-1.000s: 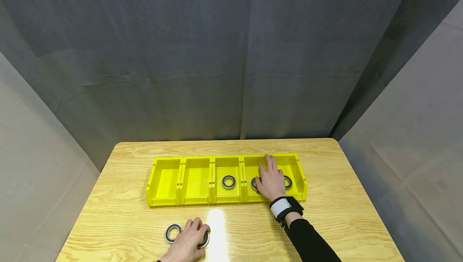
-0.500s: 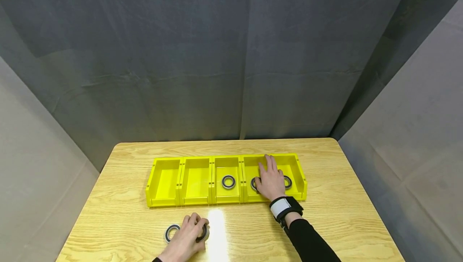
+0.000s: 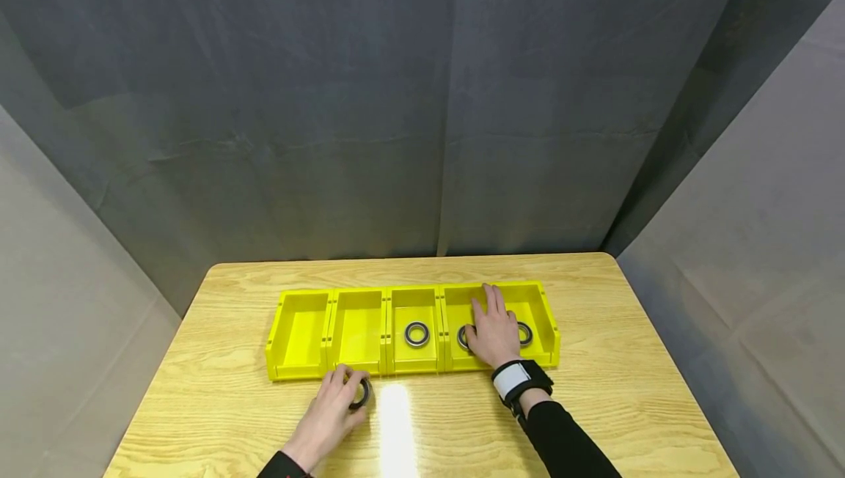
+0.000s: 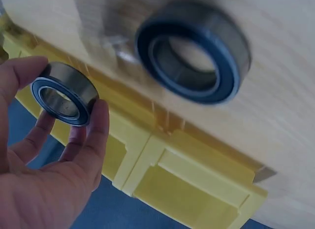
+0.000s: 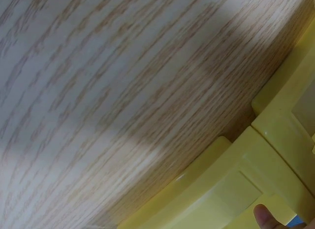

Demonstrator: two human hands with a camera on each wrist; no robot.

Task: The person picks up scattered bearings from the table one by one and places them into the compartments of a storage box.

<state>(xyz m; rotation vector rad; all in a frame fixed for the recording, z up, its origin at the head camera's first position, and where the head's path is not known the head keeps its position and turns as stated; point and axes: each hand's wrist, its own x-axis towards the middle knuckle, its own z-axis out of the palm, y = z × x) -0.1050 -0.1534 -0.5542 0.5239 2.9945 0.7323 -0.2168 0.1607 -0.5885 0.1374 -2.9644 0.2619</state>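
My left hand (image 3: pixel 330 412) pinches a ball bearing (image 3: pixel 367 392) between thumb and fingers, just in front of the yellow bin row (image 3: pixel 356 368). In the left wrist view this held bearing (image 4: pixel 78 81) is tilted, its dark seal facing the camera. A second bearing (image 4: pixel 235 44) lies on the table there; in the head view it is out of sight. My right hand (image 3: pixel 495 331) reaches into the right part of the bins, fingers extended. One bearing (image 3: pixel 462 339) shows beside its thumb, another bearing (image 3: pixel 527 333) beyond its other side. Whatever lies beneath the palm is hidden.
Another bearing (image 3: pixel 408 334) sits in the middle bin. The two left bins (image 3: pixel 300 331) show bare floors. Wooden table (image 3: pixel 594 405) surrounds the row; a dark grey curtain (image 3: pixel 330 133) hangs behind, with lighter panels (image 3: pixel 779 243) at the sides.
My left hand has lifted one bearing off the table and carried it forward towards the bins. The bearing left of it has gone out of the head view. My right hand stays put.
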